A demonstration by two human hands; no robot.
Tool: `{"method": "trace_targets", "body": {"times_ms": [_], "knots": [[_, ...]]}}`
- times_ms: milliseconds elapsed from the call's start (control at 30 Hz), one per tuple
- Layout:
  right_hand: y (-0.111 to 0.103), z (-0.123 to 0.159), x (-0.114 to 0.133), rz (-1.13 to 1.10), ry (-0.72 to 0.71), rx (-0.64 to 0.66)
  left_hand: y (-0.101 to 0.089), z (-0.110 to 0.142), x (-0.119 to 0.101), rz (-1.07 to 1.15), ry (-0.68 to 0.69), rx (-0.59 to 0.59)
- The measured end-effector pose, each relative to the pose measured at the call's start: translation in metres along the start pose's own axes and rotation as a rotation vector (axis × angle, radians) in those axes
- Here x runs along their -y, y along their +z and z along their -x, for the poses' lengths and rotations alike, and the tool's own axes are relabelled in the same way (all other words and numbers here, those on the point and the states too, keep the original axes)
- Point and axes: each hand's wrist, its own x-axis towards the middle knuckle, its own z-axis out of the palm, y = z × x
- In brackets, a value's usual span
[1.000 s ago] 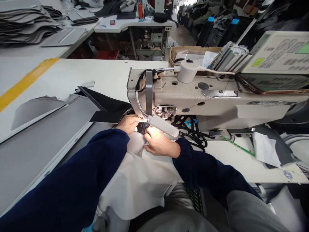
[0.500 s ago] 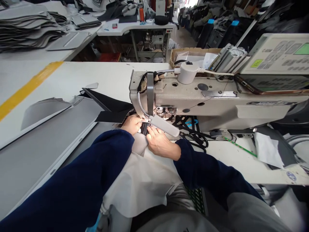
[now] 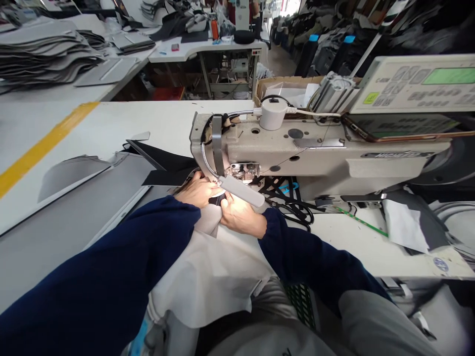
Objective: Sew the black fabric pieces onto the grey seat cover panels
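Under the head of a beige sewing machine (image 3: 274,160), both my hands work at a light grey fabric piece (image 3: 211,279) that hangs down over my lap. My left hand (image 3: 197,192) is on the left of a dark strip (image 3: 217,199), fingers closed on the fabric by the needle area. To the right of that strip, my right hand (image 3: 241,216) grips the fabric edge with thumb and fingers pressed together. A grey lamp bar (image 3: 243,191) shines on the spot and hides the needle and some fingertips.
Black scissors (image 3: 297,212) lie right of my right hand. Large grey panels (image 3: 92,190) and a folded black piece (image 3: 166,165) cover the left of the table. A control panel (image 3: 415,84) stands on the right. Stacked panels (image 3: 40,54) lie at the back left.
My left hand has shifted slightly and shows more of its back, with the fingers pointing towards the needle area. My right hand stays at the fabric. The whole view has moved a little.
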Motion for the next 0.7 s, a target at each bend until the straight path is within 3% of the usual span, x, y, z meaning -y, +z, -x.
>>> {"method": "trace_targets", "body": {"times_ms": [100,367,500,700], "knots": [[0.002,0.002,-0.001,-0.019,-0.049,-0.022,-0.003,0.0,0.002,-0.096,0.058,0.061],[-0.005,0.015,0.009,0.099,-0.006,-0.108,0.0,0.003,0.002,-0.142,0.107,0.032],[-0.013,0.015,0.02,0.105,-0.135,-0.16,0.001,0.002,0.005,-0.164,0.129,-0.002],[-0.007,0.006,0.019,0.113,-0.227,-0.122,0.002,0.001,0.003,-0.154,0.082,-0.032]]}}
